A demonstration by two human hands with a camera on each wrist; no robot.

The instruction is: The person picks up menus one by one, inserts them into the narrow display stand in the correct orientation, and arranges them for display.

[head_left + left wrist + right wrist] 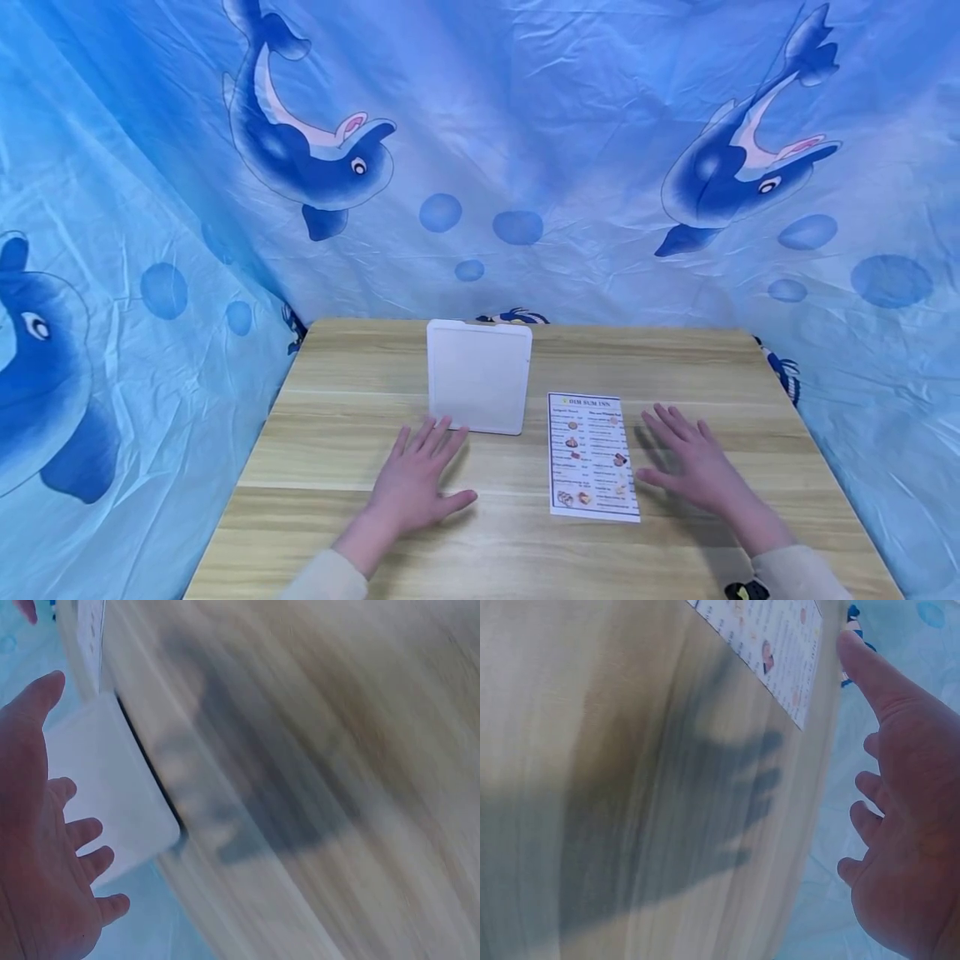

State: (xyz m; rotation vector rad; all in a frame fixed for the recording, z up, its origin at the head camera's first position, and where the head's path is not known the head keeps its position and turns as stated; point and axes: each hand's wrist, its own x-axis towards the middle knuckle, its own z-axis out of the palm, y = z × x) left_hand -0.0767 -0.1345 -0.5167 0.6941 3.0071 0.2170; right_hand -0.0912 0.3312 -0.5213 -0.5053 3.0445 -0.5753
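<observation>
A white rectangular board [478,379] with a raised rim is at the back middle of the wooden table. My left hand [417,483] hovers just in front of it, fingers spread; its shadow falls on the wood in the left wrist view, and the hand [45,847] holds nothing. Right of the board lies a printed menu sheet [592,458] headed "DIM SUM INN", with small food pictures. Beside the sheet's right edge, my right hand [693,467] is held above the table with fingers extended and nothing in them. In the right wrist view the menu's corner shows near the thumb.
The light wooden table [337,442] is enclosed at the back and sides by a blue cloth [585,108] printed with dolphins and bubbles. A black item [746,591] sits at the right wrist, by the sleeve.
</observation>
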